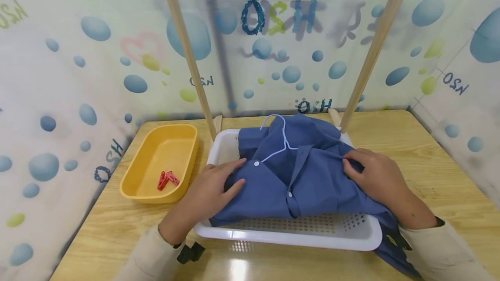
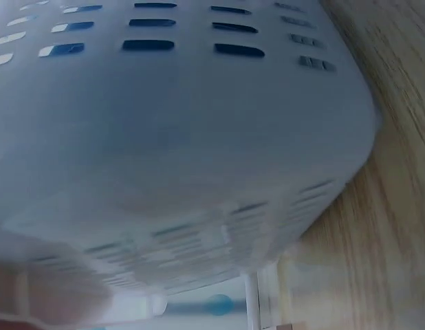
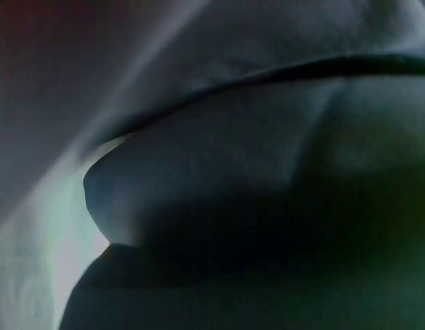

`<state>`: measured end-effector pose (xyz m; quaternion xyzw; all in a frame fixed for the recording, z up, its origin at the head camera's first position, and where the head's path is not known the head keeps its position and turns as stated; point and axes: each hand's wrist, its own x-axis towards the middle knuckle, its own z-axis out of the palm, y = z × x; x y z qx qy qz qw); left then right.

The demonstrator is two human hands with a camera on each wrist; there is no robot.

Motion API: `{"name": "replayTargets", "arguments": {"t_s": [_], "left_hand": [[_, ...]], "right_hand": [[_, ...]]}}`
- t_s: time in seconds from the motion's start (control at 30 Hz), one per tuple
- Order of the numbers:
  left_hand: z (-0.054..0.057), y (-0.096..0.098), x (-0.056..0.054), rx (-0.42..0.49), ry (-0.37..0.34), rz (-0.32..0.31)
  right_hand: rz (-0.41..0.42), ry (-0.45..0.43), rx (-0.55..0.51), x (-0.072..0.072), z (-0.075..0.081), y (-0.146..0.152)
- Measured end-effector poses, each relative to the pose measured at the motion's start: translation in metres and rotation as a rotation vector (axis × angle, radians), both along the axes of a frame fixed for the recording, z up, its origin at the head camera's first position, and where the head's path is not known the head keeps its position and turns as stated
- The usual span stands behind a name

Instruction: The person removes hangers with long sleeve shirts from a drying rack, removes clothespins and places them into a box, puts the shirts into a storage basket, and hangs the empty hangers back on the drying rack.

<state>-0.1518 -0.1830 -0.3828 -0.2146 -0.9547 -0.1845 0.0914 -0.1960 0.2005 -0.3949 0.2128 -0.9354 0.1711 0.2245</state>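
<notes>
A blue button shirt [image 1: 250,198] lies spread over a white perforated basket [image 1: 297,237]. A white hanger [image 1: 284,135] sits in the shirt's collar area, its hook standing out at the top. At the left side my left hand [image 1: 212,190] rests on the shirt, thumb and forefinger apart. My right hand [image 1: 376,177] pinches the cloth on the right side between thumb and fingers. The left wrist view shows the basket's slotted side [image 2: 164,117]; close, dark shirt cloth [image 3: 219,165] fills most of the right wrist view.
To the left stands a yellow tray [image 1: 191,151] with red clothespins [image 1: 167,179] in it. A wooden frame [image 1: 187,51] rises behind the basket, one post at each side. All of it is on a wood-grain table [image 1: 429,155] against a patterned wall covering [image 1: 250,77].
</notes>
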Motion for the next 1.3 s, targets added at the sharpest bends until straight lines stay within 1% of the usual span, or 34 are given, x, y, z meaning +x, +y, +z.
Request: {"name": "replayTargets", "arguments": {"t_s": [0.13, 0.23, 0.33, 0.43, 0.5, 0.53, 0.6, 0.73, 0.83, 1.0, 1.1, 1.17, 1.3], "left_hand": [[-0.001, 0.001, -0.001, -0.005, 0.010, -0.009], [-0.001, 0.001, -0.003, 0.049, 0.027, -0.024], [-0.001, 0.000, -0.004, 0.111, 0.045, -0.040], [-0.001, 0.000, -0.003, 0.142, 0.073, -0.059], [-0.002, 0.000, -0.003, 0.154, 0.113, -0.081], [-0.002, 0.000, -0.003, 0.164, 0.144, -0.097], [-0.002, -0.001, -0.002, 0.185, 0.222, -0.131], [-0.003, -0.001, -0.003, 0.215, 0.377, -0.195], [-0.003, 0.001, -0.003, 0.233, 0.450, -0.232], [-0.003, 0.004, -0.004, 0.286, 0.542, -0.296], [-0.003, 0.004, -0.005, 0.322, 0.572, -0.316], [-0.003, 0.003, -0.005, 0.339, 0.577, -0.318], [-0.004, 0.002, -0.005, 0.357, 0.546, -0.320]], "right_hand": [[-0.005, 0.027, -0.001, 0.001, -0.001, 0.001], [-0.004, 0.054, 0.004, 0.001, -0.001, 0.001], [-0.003, 0.064, 0.005, 0.001, 0.000, 0.000], [-0.006, 0.106, 0.009, 0.002, 0.001, 0.001], [-0.006, 0.154, 0.009, 0.002, 0.001, 0.001], [-0.008, 0.180, 0.008, 0.002, 0.001, 0.001], [-0.004, 0.233, -0.001, 0.001, 0.002, 0.001], [0.005, 0.300, -0.043, 0.001, 0.004, 0.000], [0.029, 0.336, -0.075, 0.004, 0.005, 0.000], [0.080, 0.380, -0.099, 0.009, 0.008, -0.003], [0.106, 0.389, -0.105, 0.010, 0.007, -0.006], [0.121, 0.399, -0.102, 0.009, 0.006, -0.008], [0.144, 0.451, -0.123, 0.007, 0.003, -0.012]]}}
